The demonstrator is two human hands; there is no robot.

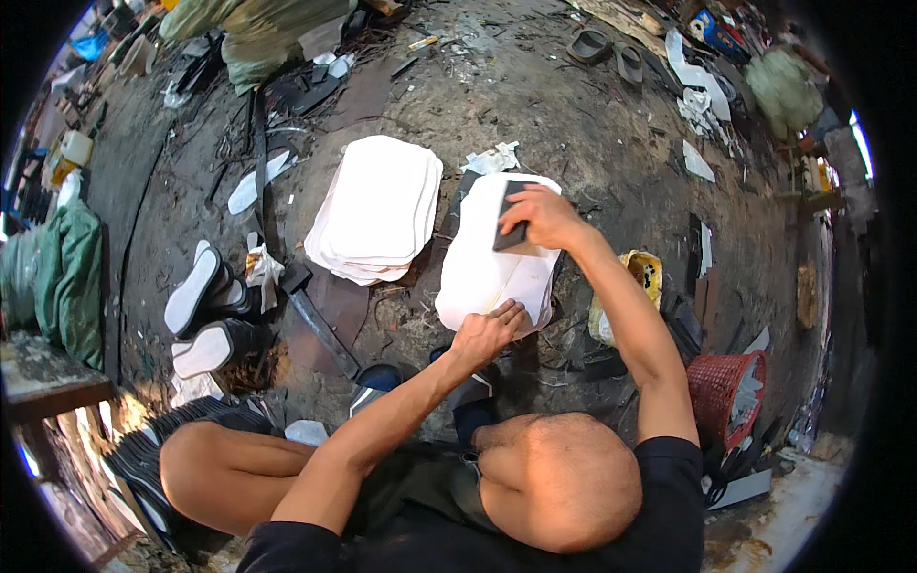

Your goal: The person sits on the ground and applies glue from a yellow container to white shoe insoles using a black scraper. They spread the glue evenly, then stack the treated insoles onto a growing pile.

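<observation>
A stack of white sheets with rounded corners (470, 272) lies on the ground in front of me. My left hand (489, 334) rests on its near edge, fingers stretched out flat. On the far right part of the same stack, my right hand (543, 216) grips a dark, flat rectangular piece (510, 229) that lies against the top sheet. The fingers reach over its upper face; its exact kind does not show. Just left stands a second, loosely fanned stack of similar white sheets (377, 201), untouched by either hand.
A hammer (323, 329) lies left of my feet, near dark shoe-like pieces with white soles (193, 291). By my right forearm sits a yellow-stained container (602, 325), with a red basket (718, 396) farther right. Sandals (589, 46), scraps and a green sack (69, 282) lie around.
</observation>
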